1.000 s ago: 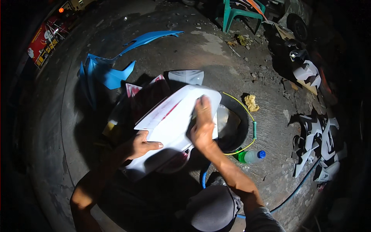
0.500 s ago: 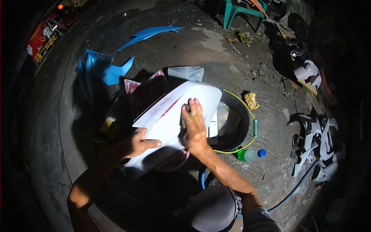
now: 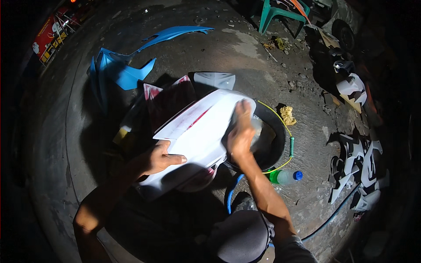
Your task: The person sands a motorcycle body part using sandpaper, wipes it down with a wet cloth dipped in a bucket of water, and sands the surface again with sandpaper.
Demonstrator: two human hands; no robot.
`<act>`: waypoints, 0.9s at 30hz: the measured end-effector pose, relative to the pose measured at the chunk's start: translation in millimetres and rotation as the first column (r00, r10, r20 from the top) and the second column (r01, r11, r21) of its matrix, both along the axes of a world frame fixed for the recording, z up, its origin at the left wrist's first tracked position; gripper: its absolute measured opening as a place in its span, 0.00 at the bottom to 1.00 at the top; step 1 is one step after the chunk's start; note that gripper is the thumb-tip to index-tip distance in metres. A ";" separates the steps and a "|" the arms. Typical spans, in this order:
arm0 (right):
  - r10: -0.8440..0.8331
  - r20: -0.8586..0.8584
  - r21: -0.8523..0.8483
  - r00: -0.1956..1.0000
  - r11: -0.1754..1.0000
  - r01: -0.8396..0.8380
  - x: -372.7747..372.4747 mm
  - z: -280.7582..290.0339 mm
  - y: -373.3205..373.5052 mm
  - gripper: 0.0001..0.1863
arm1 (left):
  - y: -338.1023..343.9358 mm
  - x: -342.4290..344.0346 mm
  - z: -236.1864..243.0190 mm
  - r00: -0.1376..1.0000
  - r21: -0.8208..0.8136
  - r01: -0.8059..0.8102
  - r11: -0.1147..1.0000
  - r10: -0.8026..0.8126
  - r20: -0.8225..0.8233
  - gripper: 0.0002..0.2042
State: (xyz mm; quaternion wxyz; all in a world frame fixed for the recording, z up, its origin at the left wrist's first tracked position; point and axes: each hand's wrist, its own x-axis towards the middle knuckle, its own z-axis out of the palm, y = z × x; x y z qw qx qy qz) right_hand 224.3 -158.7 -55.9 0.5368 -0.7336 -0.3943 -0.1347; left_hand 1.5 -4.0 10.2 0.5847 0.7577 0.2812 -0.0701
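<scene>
A long white motorcycle fairing panel (image 3: 201,136) with red patches along its upper edge lies slanting before me. My left hand (image 3: 158,158) grips its near left end, the thumb on top and the fingers beneath. At the far right end, my right hand (image 3: 242,133) presses on the panel's face, fingers together and smeared by motion. A dark piece of sandpaper showed under these fingers a moment ago; now it is mostly hidden. Beneath the panel's right side stands a black bucket (image 3: 280,139) with a yellow handle and green grip.
Beyond the panel lie a red-and-white part (image 3: 169,105), a grey-white piece (image 3: 215,80) and blue fairings (image 3: 125,74). On the right are a yellow sponge (image 3: 287,115), a green bottle with a blue cap (image 3: 285,177), a blue hose (image 3: 335,214) and several white-and-black parts (image 3: 353,164).
My right hand has slid away from me and to the right along the panel, toward its far end. My left hand keeps its grip. The whole view has shifted slightly.
</scene>
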 end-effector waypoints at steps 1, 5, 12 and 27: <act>-0.071 -0.163 0.020 0.984 0.997 0.075 18.6 -0.8 1.3 0.36 | -7.2 9.8 12.5 0.998 0.006 0.044 0.999 -0.044 0.052 0.15; -0.079 0.066 0.001 0.995 0.997 0.079 -0.5 -0.6 5.6 0.34 | -18.5 20.4 23.0 0.982 -0.011 0.043 0.999 -0.041 0.186 0.16; -0.056 0.136 -0.006 0.989 0.998 0.058 -11.1 17.2 8.5 0.37 | -1.1 2.6 8.3 0.996 0.040 0.062 0.997 -0.064 0.062 0.18; -0.282 -0.066 -0.079 0.957 0.958 0.277 53.5 -9.3 6.4 0.32 | -15.6 20.9 26.9 0.998 -0.052 0.058 0.997 -0.057 0.024 0.21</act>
